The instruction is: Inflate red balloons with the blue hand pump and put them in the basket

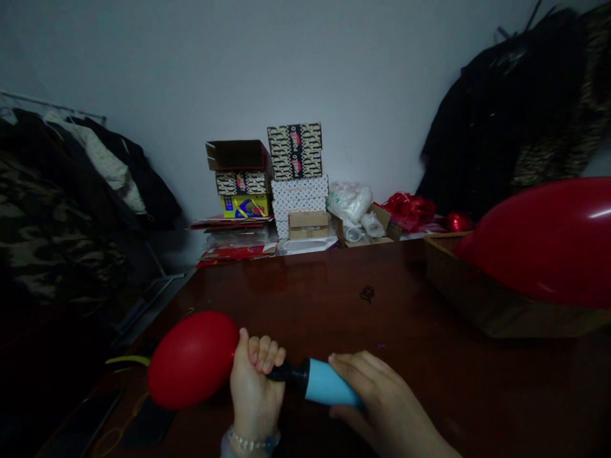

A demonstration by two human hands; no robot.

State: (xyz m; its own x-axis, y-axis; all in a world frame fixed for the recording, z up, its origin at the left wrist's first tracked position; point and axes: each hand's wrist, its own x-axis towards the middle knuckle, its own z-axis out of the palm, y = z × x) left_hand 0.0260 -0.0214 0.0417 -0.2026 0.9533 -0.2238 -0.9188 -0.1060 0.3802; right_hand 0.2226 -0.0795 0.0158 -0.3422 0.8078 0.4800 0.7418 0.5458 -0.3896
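Observation:
A red balloon (193, 359), partly inflated, points left from my left hand (258, 372). The fingers of that hand are wrapped round the balloon's neck and the black nozzle end (281, 373) of a balloon pump, so the join between them is hidden. My right hand (377, 394) is closed around the light blue barrel (329, 383) of the same pump. Both hands are above the brown table's near side.
A wooden box (458, 286) with a large red balloon (548, 242) stands at the right. A black cord (367, 294) lies on the glossy table (305, 286). Phones (88, 416) lie front left. Stacked boxes (296, 152) and plastic bags (351, 200) are at the back.

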